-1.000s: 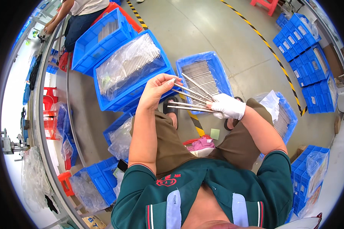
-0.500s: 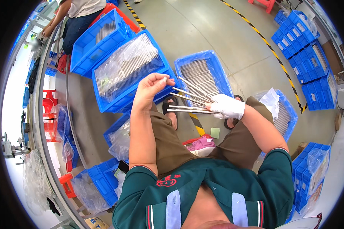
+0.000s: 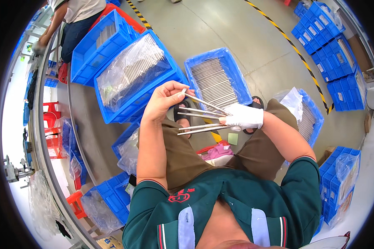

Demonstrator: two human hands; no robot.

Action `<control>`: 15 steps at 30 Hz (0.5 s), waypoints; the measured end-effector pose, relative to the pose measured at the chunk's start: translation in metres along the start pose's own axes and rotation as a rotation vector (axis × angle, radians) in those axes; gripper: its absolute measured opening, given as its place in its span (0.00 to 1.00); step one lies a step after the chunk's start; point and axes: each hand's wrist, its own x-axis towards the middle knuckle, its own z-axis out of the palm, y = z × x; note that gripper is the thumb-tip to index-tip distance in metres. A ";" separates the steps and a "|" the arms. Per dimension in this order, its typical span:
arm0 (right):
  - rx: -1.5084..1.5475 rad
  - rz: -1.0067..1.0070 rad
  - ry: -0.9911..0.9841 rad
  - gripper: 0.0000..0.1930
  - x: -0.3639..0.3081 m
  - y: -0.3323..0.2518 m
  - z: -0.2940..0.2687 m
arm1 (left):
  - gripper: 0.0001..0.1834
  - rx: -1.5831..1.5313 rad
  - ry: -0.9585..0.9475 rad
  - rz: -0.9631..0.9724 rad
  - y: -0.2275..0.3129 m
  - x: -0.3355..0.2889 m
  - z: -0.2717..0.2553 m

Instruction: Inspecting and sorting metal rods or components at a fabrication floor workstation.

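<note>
My right hand (image 3: 245, 117), in a white glove with bare fingertips, is closed around several thin metal rods (image 3: 203, 129) that fan out to the left. My bare left hand (image 3: 163, 101) pinches a small white piece (image 3: 184, 90) between thumb and forefinger. That pinch meets the free end of the uppermost rod (image 3: 207, 104), while the other rod ends stay apart from it. Just beyond my hands, on the floor, a blue crate (image 3: 242, 79) lined with clear plastic holds rows of similar rods (image 3: 214, 79).
Stacked blue crates (image 3: 124, 110) with plastic-covered rods stand at the left. Another rod-filled crate (image 3: 318, 120) is beside my right knee, and more stacks (image 3: 334, 62) line the right side. A metal-edged bench (image 3: 45, 145) runs along the left; a person (image 3: 81, 20) works there.
My left fingertips have come onto the uppermost rod's end, which stood apart from them before. The rods have tilted, their free ends lower on the near side. The whole view has shifted slightly.
</note>
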 end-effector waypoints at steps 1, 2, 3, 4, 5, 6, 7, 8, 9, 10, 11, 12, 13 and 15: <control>0.005 0.004 -0.001 0.15 0.000 0.002 0.001 | 0.12 0.017 -0.028 0.001 0.001 -0.001 0.000; 0.046 -0.002 -0.019 0.15 0.000 0.004 0.002 | 0.12 0.015 -0.028 -0.004 0.001 -0.001 -0.001; 0.087 -0.008 -0.038 0.16 0.001 0.007 0.003 | 0.12 -0.006 -0.028 -0.014 0.001 -0.002 -0.001; 0.091 -0.004 -0.040 0.16 0.002 0.010 0.005 | 0.12 -0.028 -0.029 -0.024 0.000 -0.002 -0.001; 0.019 -0.043 0.026 0.17 0.005 0.015 0.006 | 0.12 -0.057 -0.037 -0.020 0.000 -0.001 0.000; -0.053 -0.081 0.091 0.17 0.008 0.018 0.007 | 0.12 -0.059 -0.034 -0.026 -0.002 -0.001 0.003; -0.139 -0.114 0.150 0.18 0.012 0.020 0.008 | 0.12 -0.033 -0.034 -0.093 -0.006 0.001 0.009; -0.136 -0.105 0.152 0.18 0.012 0.022 0.006 | 0.12 -0.010 -0.041 -0.158 -0.008 0.000 0.013; -0.111 -0.060 0.095 0.18 0.012 0.024 0.001 | 0.11 -0.002 -0.060 -0.130 -0.009 0.000 0.015; -0.087 -0.015 0.037 0.18 0.011 0.026 -0.001 | 0.11 -0.012 -0.064 -0.133 -0.008 -0.003 0.015; -0.009 0.016 0.010 0.16 0.007 0.014 -0.001 | 0.10 0.018 -0.015 -0.100 -0.005 -0.007 0.010; -0.017 0.022 0.004 0.16 0.004 0.008 -0.007 | 0.10 0.050 0.032 -0.060 -0.002 -0.007 0.005; -0.054 0.049 0.020 0.15 0.002 0.004 -0.015 | 0.10 0.059 0.141 0.003 0.001 -0.008 -0.003; -0.040 0.054 0.100 0.13 0.000 0.008 -0.031 | 0.11 0.093 0.362 0.118 0.004 -0.006 -0.015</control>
